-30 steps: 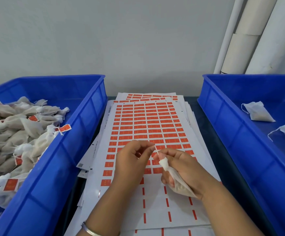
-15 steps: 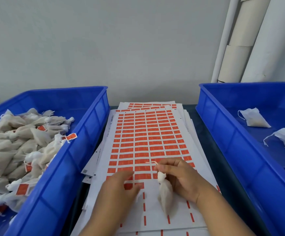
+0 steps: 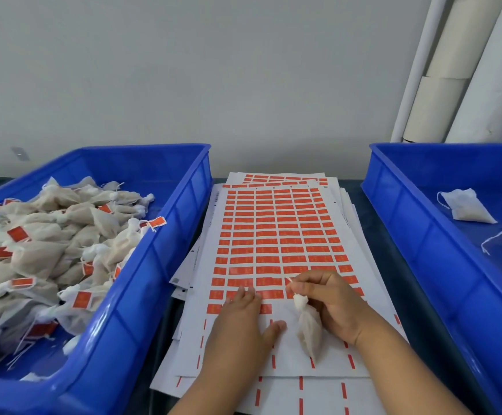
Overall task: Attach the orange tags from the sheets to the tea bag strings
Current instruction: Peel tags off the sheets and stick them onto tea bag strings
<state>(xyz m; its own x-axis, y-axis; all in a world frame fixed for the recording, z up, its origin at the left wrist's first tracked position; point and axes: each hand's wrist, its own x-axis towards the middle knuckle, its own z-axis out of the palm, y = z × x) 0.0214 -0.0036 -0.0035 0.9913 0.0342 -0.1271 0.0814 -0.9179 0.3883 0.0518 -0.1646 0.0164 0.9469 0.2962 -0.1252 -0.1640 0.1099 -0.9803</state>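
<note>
Tags (image 3: 276, 235) in orange rows covered the top sheet (image 3: 369, 298) at the centre of the bench, and the nearest full row lay right under both hands, its long run crossing from 9 to 3 o'clock. The left hand (image 3: 240, 327) lay flat and relaxed on the sheet, fingertips touching that row, holding nothing. The right hand (image 3: 330, 307), just beside it at 3 o'clock, pinched the string (image 3: 289, 281) of a tea bag (image 3: 308, 330), whose body hung toward 6 o'clock onto bare paper. The string end pointed to 11 o'clock, just over the tags, so the left hand looked nearer for peeling one free. Tagged bags filled the left bin (image 3: 154, 265) at 9 o'clock; a few untagged ones lay in the right bin (image 3: 408, 235) at 3 o'clock. Print on the tags was too small to read.
</note>
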